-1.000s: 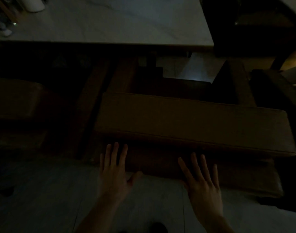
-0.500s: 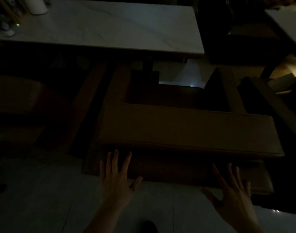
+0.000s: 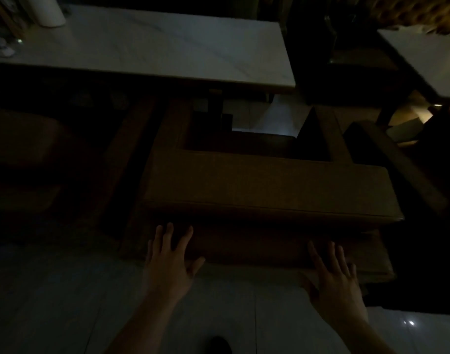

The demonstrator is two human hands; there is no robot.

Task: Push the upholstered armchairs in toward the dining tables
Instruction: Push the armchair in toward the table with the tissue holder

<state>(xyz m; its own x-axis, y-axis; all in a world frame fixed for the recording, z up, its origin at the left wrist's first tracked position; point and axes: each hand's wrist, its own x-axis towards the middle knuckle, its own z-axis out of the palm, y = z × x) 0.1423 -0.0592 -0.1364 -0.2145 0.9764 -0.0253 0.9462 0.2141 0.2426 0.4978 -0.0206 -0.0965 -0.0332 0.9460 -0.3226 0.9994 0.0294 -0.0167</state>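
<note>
The room is dim. A brown upholstered armchair (image 3: 264, 190) faces away from me, its backrest nearest and its arms reaching toward the white marble dining table (image 3: 167, 47). My left hand (image 3: 169, 261) lies flat with fingers spread on the lower left of the chair's back. My right hand (image 3: 333, 279) lies flat, fingers apart, on the lower right of the back. Neither hand grips anything. The chair's seat front sits just short of the table's near edge.
A second brown armchair (image 3: 27, 154) stands at the left, tucked under the table. A dark chair (image 3: 397, 169) stands at the right, next to another white table (image 3: 428, 60). A white cylinder (image 3: 51, 11) stands on the table's far left. Pale tiled floor (image 3: 53, 302) lies below me.
My right hand has slid from the middle of the chair's back to its right end. The left hand stays at the left end. The chair looks closer to the table.
</note>
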